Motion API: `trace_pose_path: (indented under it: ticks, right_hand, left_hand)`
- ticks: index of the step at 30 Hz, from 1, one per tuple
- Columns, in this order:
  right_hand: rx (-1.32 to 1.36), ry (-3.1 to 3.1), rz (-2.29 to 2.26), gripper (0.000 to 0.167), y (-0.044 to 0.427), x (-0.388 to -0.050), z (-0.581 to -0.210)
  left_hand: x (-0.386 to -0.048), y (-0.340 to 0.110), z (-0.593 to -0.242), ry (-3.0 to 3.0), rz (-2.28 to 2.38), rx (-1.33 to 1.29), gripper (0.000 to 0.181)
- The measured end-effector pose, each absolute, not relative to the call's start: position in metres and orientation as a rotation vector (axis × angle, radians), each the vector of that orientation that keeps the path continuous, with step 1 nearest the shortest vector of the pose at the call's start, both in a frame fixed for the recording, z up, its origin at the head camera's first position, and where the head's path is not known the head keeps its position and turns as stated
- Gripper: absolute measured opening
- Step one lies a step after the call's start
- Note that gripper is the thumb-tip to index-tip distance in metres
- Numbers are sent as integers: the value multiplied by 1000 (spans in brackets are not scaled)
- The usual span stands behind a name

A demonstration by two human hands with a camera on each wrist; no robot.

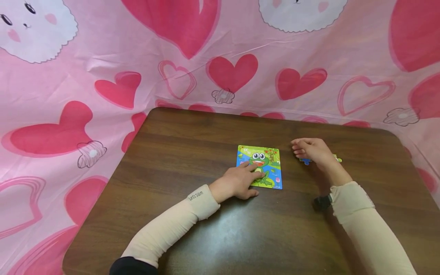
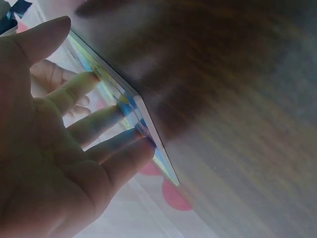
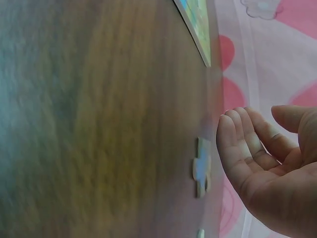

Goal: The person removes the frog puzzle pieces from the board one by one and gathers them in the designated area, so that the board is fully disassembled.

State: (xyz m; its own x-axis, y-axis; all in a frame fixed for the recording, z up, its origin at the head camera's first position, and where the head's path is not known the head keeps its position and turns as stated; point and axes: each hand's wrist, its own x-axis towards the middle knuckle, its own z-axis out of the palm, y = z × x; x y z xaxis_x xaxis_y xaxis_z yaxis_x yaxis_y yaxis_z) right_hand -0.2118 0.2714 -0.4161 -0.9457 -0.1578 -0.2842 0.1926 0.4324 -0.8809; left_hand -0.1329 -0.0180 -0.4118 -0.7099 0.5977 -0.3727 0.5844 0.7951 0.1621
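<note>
A square puzzle board (image 1: 273, 168) with a green frog on it lies flat on the table. My left hand (image 1: 240, 181) rests on its near left part with fingers spread, hiding some of the frog. In the left wrist view, the fingertips (image 2: 121, 110) touch the board's printed face near one edge. To the right of the board, my right hand (image 1: 316, 149) hovers above the table with loosely bent fingers and nothing in them. Below it is a blue puzzle piece (image 1: 306, 162), also visible as a knobbed piece (image 3: 200, 168) in the right wrist view. A yellow-green piece (image 1: 338, 158) shows past the hand, partly covered.
The brown wooden table (image 1: 185, 145) has rounded corners. Behind it and at its sides hangs a pink cloth (image 1: 240, 34) with hearts. A small dark object (image 1: 322, 203) sits at the right wrist, by the sleeve cuff.
</note>
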Motion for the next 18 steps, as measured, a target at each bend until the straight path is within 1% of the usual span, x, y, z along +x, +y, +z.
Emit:
trace_pose_path:
  ticks: [18]
  right_hand:
    - [-10, 2368, -1379, 45, 240, -213, -426]
  left_hand:
    - [-134, -16, -410, 2572, 37, 898, 65]
